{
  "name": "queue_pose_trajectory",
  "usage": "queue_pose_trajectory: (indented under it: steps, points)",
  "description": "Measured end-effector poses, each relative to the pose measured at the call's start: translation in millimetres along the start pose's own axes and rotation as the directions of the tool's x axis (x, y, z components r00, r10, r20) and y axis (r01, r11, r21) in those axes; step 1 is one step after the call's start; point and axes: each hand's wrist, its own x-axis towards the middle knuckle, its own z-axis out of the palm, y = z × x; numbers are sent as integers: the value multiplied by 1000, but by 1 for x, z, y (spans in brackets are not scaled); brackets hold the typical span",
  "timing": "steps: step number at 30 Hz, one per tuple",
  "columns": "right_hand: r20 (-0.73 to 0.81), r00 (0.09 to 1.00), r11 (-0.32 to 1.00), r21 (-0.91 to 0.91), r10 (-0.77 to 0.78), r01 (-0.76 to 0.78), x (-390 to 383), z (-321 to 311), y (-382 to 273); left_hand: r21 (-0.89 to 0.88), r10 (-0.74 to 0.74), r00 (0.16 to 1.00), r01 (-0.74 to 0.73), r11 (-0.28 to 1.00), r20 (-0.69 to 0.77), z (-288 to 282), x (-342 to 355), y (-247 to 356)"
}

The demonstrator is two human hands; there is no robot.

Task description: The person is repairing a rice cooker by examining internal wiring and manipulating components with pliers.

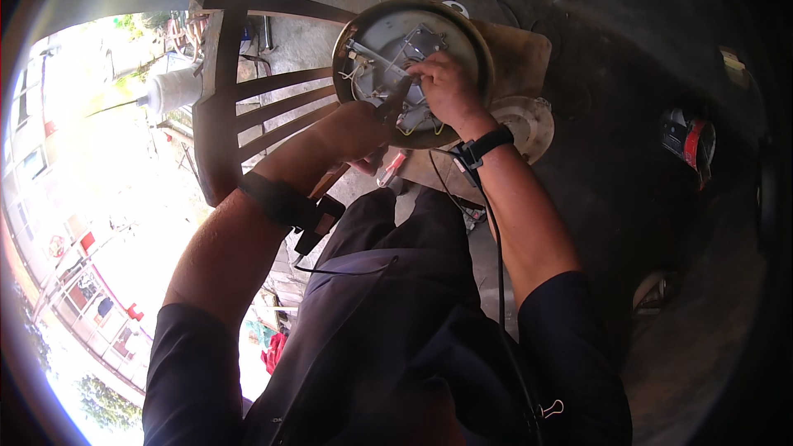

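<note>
Metal plates and loose wires fill the underside of a round appliance base (376, 37), and the right hand (446, 87) sits on top of them, fingers curled and pinched at a small part near the middle of the disc; what exactly it pinches is hidden under the knuckles. The left hand (368, 136) lies mostly behind the left forearm, just below the disc's lower rim. It appears closed around the handles of dark pliers (395, 103), whose jaws point up into the wiring beside the right fingers, though the grip itself is hard to see.

By the look of it, the step in hand is work on the wiring or a terminal inside the base: one hand steadies the part, the other brings the tool to it. The next move would call for a firm hold with the right fingers and a small, careful turn or squeeze of the pliers, clear of the thin yellow-green wire (402, 130).

Both forearms reach forward from the lower edge, elbows bent, each with a dark wrist strap. The disc rests tilted on a wooden board (520, 54) at the person's knees, beside a wooden chair back (223, 107). A pale round lid (533, 120) lies just at the board's right edge.
</note>
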Motion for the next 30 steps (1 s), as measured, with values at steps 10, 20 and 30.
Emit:
queue_pose_trajectory:
  steps: [10, 20, 30]
  points:
    - [-28, 999, 999, 35, 22, -21, -1, 4, 0, 19, -321, 947, 321, 947, -2, -27, -10, 41]
    - [-16, 997, 996, 43, 72, -72, -3, 3, -7, 111, -320, 946, 314, 943, 40, -47, -2, 46]
    - [-20, 1000, 1000, 1, 2, -2, -2, 3, -2, -555, -204, 975, 125, 822, -83, 13, -14, 14]
